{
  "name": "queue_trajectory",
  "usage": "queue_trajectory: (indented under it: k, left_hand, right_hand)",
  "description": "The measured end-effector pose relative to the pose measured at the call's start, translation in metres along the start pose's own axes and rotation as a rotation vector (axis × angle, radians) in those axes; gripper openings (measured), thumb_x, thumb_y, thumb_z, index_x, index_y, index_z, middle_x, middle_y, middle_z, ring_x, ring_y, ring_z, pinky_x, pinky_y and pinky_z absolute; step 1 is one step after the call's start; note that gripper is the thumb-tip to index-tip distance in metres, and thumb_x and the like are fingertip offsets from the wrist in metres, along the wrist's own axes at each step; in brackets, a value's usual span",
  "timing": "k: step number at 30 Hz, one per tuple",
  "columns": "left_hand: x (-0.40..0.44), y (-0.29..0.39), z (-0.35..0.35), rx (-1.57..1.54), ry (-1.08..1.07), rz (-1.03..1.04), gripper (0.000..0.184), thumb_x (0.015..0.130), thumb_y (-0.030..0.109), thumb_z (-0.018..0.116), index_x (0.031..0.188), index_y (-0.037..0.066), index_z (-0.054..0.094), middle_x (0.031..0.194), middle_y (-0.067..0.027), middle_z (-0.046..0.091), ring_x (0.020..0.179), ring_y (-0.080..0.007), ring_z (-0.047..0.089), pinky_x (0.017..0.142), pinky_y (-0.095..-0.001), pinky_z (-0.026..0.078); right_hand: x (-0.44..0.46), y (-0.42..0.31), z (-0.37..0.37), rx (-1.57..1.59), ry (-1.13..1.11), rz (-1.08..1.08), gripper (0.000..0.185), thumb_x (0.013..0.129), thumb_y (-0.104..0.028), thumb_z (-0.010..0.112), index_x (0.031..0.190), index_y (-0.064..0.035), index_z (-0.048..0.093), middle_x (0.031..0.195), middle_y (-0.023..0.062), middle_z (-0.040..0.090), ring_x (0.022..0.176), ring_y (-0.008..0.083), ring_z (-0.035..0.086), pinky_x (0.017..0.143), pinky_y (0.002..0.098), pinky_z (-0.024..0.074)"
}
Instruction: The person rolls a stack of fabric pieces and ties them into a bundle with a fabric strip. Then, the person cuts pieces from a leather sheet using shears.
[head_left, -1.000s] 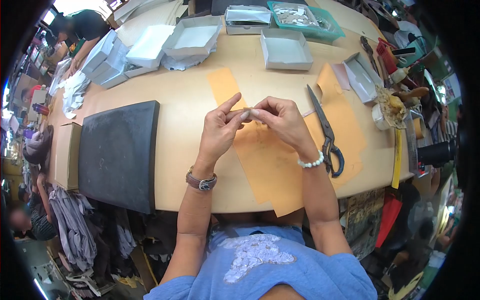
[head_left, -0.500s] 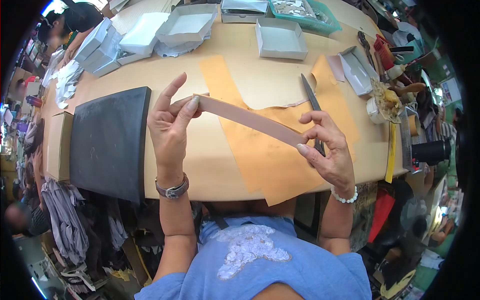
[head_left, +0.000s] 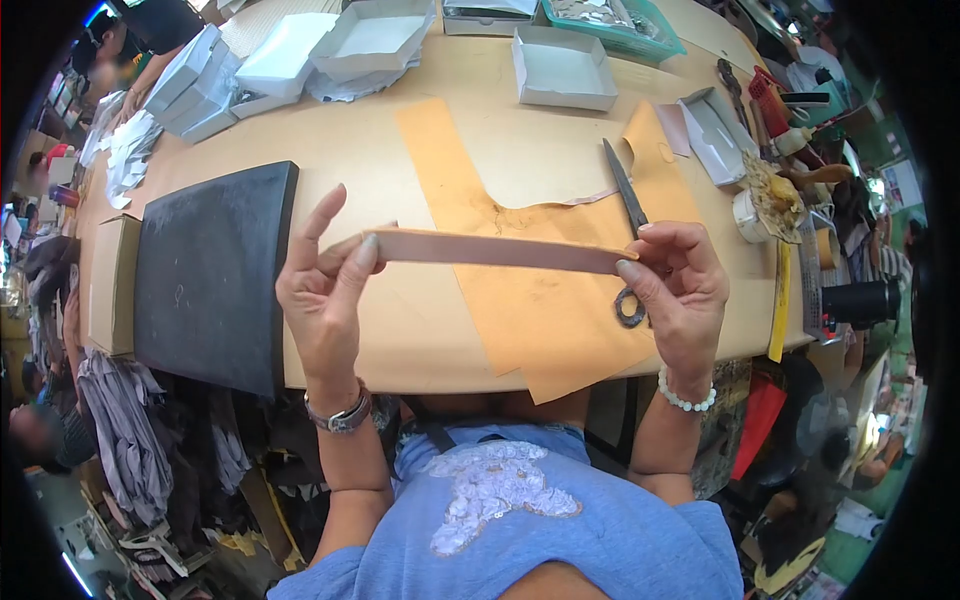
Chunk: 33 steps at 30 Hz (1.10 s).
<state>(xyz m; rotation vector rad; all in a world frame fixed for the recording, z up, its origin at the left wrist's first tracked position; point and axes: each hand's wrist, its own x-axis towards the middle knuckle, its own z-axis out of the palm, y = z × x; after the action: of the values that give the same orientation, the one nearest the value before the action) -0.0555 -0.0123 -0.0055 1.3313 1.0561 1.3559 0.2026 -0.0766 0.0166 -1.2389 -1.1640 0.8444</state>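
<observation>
A long narrow mauve-brown strip [head_left: 500,252], leather-like with an orange edge, is stretched nearly level above the table. My left hand [head_left: 328,285] pinches its left end between thumb and fingers, with the index finger raised. At the other end, my right hand [head_left: 685,290] grips the strip between thumb and curled fingers. Below lies an orange sheet [head_left: 560,330] with a cut-out edge. Dark scissors [head_left: 625,185] rest on that sheet, their handles partly hidden behind my right hand.
To the left sits a black slab [head_left: 215,280] beside a cardboard box [head_left: 115,285]. White box trays [head_left: 565,75] and a teal basket [head_left: 650,40] line the back. On the right are a small tub [head_left: 750,212] and a yellow ruler [head_left: 780,310]. A person [head_left: 110,60] is at the far left.
The strip has turned from sloping down rightward to almost level. My left hand has come lower and slightly left; my right hand has shifted a little right, with its fingers more curled.
</observation>
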Motion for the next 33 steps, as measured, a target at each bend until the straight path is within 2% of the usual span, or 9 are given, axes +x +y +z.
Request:
queue_trajectory:
  k: [3, 7, 13, 16, 17, 20, 29, 32, 33]
  left_hand:
    - [-0.002, 0.005, 0.002, 0.576, -0.082, 0.185, 0.052, 0.075, 0.012, 0.066, 0.123, 0.001, 0.047, 0.111, -0.0152, 0.060, 0.103, -0.0225, 0.055, 0.084, -0.0357, 0.044]
    - [0.010, 0.019, 0.021, 0.631, -0.744, 0.383, 0.044, 0.072, 0.022, 0.069, 0.111, 0.004, 0.055, 0.107, -0.0137, 0.058, 0.099, -0.0283, 0.053, 0.085, -0.0400, 0.041]
    - [0.022, 0.006, 0.048, 0.375, -1.413, 0.110, 0.023, 0.083, 0.022, 0.058, 0.077, 0.001, 0.061, 0.057, -0.0105, 0.058, 0.058, -0.0265, 0.057, 0.060, -0.0306, 0.046]
    - [0.015, -0.001, 0.048, 0.166, -1.321, -0.135, 0.023, 0.086, 0.022, 0.055, 0.085, 0.000, 0.063, 0.059, -0.0102, 0.061, 0.055, -0.0224, 0.060, 0.056, -0.0295, 0.046]
    - [0.014, -0.002, 0.045, 0.176, -1.224, -0.126, 0.025, 0.087, 0.023, 0.054, 0.094, 0.000, 0.063, 0.065, -0.0077, 0.064, 0.059, -0.0137, 0.062, 0.053, -0.0253, 0.046]
    - [0.018, -0.003, 0.036, 0.042, -0.870, -0.565, 0.027, 0.089, 0.024, 0.053, 0.101, 0.002, 0.063, 0.068, -0.0045, 0.064, 0.057, -0.0082, 0.061, 0.047, -0.0194, 0.045]
    - [0.038, -0.023, 0.032, -0.251, -0.640, -0.576, 0.030, 0.090, 0.026, 0.051, 0.102, -0.001, 0.057, 0.071, -0.0030, 0.061, 0.052, -0.0053, 0.057, 0.042, -0.0148, 0.044]
    - [0.036, -0.024, 0.030, -0.352, -0.630, -0.559, 0.031, 0.091, 0.027, 0.048, 0.101, -0.001, 0.057, 0.070, -0.0021, 0.060, 0.048, -0.0030, 0.053, 0.046, -0.0136, 0.044]
    - [0.036, -0.022, 0.029, -0.364, -0.632, -0.568, 0.031, 0.091, 0.027, 0.048, 0.101, -0.001, 0.057, 0.070, -0.0019, 0.060, 0.047, -0.0025, 0.052, 0.047, -0.0134, 0.044]
  right_hand:
    - [-0.003, -0.008, 0.008, -0.315, -0.220, -0.161, 0.033, 0.072, 0.006, 0.063, 0.102, -0.0028, 0.056, 0.080, 0.0079, 0.062, 0.073, 0.0142, 0.062, 0.066, 0.0239, 0.0487]
    - [-0.011, -0.014, 0.031, -0.483, -0.500, -0.372, 0.037, 0.069, 0.006, 0.064, 0.104, -0.0039, 0.056, 0.075, 0.0082, 0.061, 0.063, 0.0194, 0.059, 0.057, 0.0276, 0.0468]
    - [-0.020, -0.025, 0.025, -0.565, -0.592, -0.378, 0.035, 0.072, -0.001, 0.062, 0.106, -0.0061, 0.056, 0.071, 0.0079, 0.058, 0.062, 0.0219, 0.057, 0.055, 0.0310, 0.0448]
    - [-0.025, -0.006, 0.014, -0.574, -0.382, -0.280, 0.033, 0.074, -0.006, 0.060, 0.106, -0.0035, 0.054, 0.074, 0.0107, 0.057, 0.068, 0.0260, 0.058, 0.059, 0.0346, 0.0451]
    - [-0.025, 0.000, 0.007, -0.649, -0.246, -0.218, 0.032, 0.074, -0.007, 0.061, 0.105, -0.0028, 0.054, 0.076, 0.0116, 0.058, 0.069, 0.0276, 0.058, 0.060, 0.0357, 0.0452]
    - [-0.029, 0.033, -0.026, -0.970, 0.119, -0.028, 0.029, 0.074, -0.008, 0.061, 0.101, -0.0008, 0.053, 0.083, 0.0153, 0.058, 0.075, 0.0324, 0.057, 0.067, 0.0396, 0.0452]
    - [-0.019, 0.057, -0.041, -1.294, -0.015, 0.283, 0.021, 0.067, -0.009, 0.062, 0.085, 0.0003, 0.055, 0.066, 0.0144, 0.058, 0.062, 0.0319, 0.057, 0.061, 0.0410, 0.0453]
    - [-0.006, 0.057, -0.058, -1.057, -0.057, 0.420, 0.019, 0.067, -0.009, 0.065, 0.079, 0.0005, 0.054, 0.055, 0.0112, 0.053, 0.052, 0.0239, 0.055, 0.052, 0.0342, 0.0445]
    - [-0.005, 0.069, -0.077, -0.838, -0.084, 0.487, 0.022, 0.069, -0.010, 0.068, 0.080, -0.0010, 0.053, 0.059, 0.0056, 0.054, 0.051, 0.0138, 0.053, 0.049, 0.0260, 0.0422]
